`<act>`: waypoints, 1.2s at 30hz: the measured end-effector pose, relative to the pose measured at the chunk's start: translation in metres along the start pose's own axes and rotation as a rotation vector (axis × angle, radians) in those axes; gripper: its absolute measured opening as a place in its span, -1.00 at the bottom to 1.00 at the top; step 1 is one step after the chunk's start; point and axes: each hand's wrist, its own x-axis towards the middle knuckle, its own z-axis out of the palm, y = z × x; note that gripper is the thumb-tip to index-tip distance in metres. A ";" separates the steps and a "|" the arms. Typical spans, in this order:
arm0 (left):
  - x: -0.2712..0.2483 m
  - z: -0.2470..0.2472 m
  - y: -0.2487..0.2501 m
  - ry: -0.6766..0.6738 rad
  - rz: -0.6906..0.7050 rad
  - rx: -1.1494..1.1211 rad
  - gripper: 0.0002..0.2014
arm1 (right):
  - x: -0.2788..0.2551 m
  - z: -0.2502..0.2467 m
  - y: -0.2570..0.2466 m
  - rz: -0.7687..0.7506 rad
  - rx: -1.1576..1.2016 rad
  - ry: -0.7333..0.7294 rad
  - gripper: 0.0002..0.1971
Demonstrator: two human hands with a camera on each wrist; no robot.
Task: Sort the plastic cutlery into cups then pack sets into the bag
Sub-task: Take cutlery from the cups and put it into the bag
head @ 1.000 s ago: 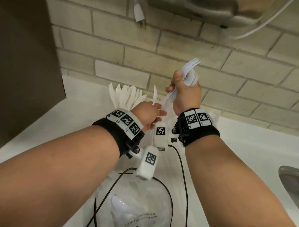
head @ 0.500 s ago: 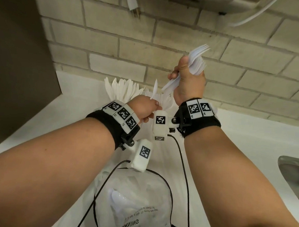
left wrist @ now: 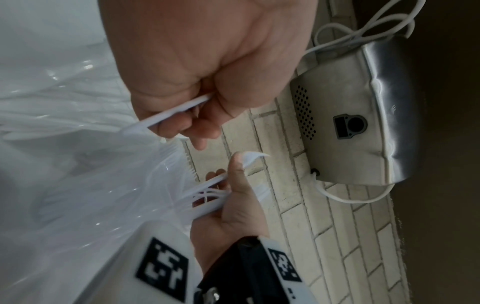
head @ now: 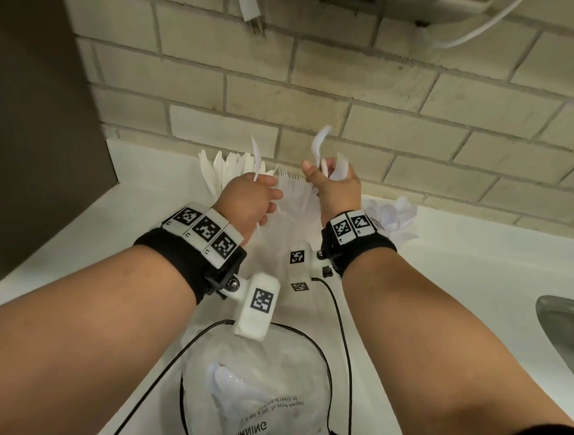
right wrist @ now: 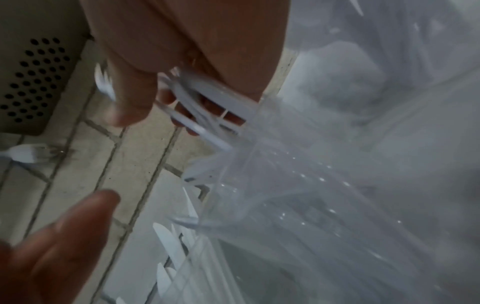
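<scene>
Up at the back of the white surface [head: 456, 290], your two hands worked close together above the cups. Your left hand [head: 247, 199] was curled around a single white knife [head: 256, 156], its blade poking up past your knuckles; the left wrist view showed the handle [left wrist: 176, 113] pinched between your thumb and folded fingers. Your right hand [head: 336, 190] was closed on a bunch of forks [head: 338, 168], with one piece [head: 319, 146] sticking up beside your thumb, blurred; the left wrist view showed several handles [left wrist: 207, 195] gripped under that thumb. Behind your left hand, knives [head: 225, 172] stood fanned out of a clear cup, and more forks [head: 293, 191] fanned up between your hands. To the right of your right wrist, spoons [head: 391, 215] stood in another cup against the tiled wall [head: 414, 130]. Nearer to you, the clear bag [head: 254, 396] with its warning print lay flat on the surface and held some white pieces. A sink [head: 563, 328] edge showed at far right.
</scene>
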 end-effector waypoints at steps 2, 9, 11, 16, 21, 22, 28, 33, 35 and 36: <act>-0.001 -0.005 -0.003 -0.004 0.003 -0.018 -0.82 | 0.002 -0.002 -0.001 -0.018 -0.043 0.024 -0.59; -0.010 -0.013 -0.006 -0.008 -0.013 -0.054 -0.83 | 0.007 -0.005 -0.006 -0.144 -0.251 -0.019 -0.52; -0.010 -0.012 -0.007 -0.003 -0.033 -0.044 -0.82 | 0.007 -0.005 0.003 -0.096 -0.426 -0.099 -0.58; -0.012 -0.011 -0.011 0.016 -0.083 -0.058 -0.78 | 0.002 -0.004 0.003 -0.060 -0.581 -0.154 -0.48; -0.010 -0.011 -0.014 0.027 -0.076 -0.055 -0.76 | -0.001 0.000 -0.009 -0.306 -0.626 -0.172 -0.62; -0.009 -0.011 -0.014 0.027 -0.080 -0.060 -0.76 | -0.002 0.002 -0.007 -0.287 -0.759 -0.262 -0.65; -0.006 -0.011 -0.017 0.038 -0.094 -0.071 -0.77 | -0.002 0.010 -0.007 -0.269 -1.111 -0.340 -0.62; -0.006 -0.012 -0.019 0.042 -0.121 -0.085 -0.76 | 0.004 0.020 -0.020 -0.162 -1.413 -0.383 -0.72; -0.006 -0.013 -0.020 0.048 -0.113 -0.062 -0.78 | 0.004 0.020 -0.025 -0.170 -1.411 -0.352 -0.73; -0.005 -0.013 -0.019 0.061 -0.099 -0.040 -0.82 | 0.005 0.017 -0.027 -0.181 -1.394 -0.316 -0.72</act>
